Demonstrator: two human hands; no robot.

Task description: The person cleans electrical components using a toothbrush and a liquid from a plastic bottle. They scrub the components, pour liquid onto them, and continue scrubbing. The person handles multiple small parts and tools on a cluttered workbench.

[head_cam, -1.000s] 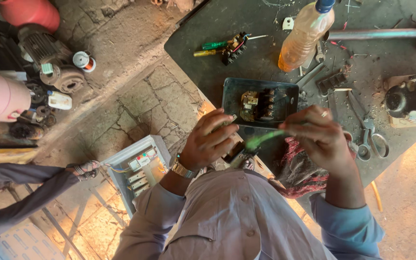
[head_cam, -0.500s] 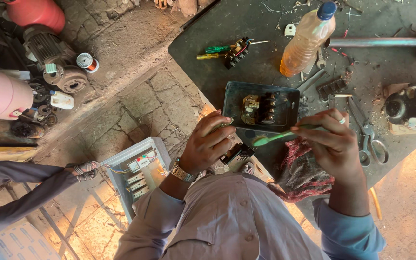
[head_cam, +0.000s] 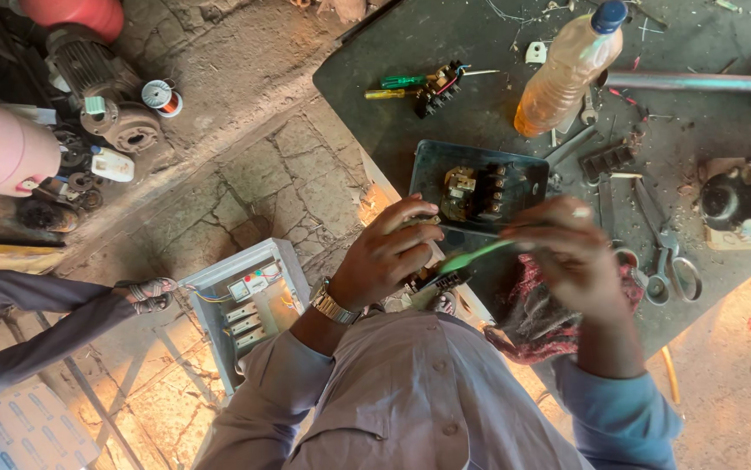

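Step looks like cleaning a small part. Left hand (head_cam: 384,257) clenched around a small black part (head_cam: 435,280), held just above the table (head_cam: 410,78) edge, wrist bent in, watch (head_cam: 330,303) at 8 o'clock of the hand. Right hand (head_cam: 571,252), blurred, pinches a green brush (head_cam: 471,258), bristle end touching the part, handle running to 2 o'clock. Metal tray (head_cam: 432,161) at 12 o'clock of both hands. Next move likely calls for short strokes with a steady left grip

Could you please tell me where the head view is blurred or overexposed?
Head view: the right hand and the green plastic brush are motion-smeared; the left hand is sharper; sunlight washes out the stone floor at bottom left; the dark workbench is evenly lit.
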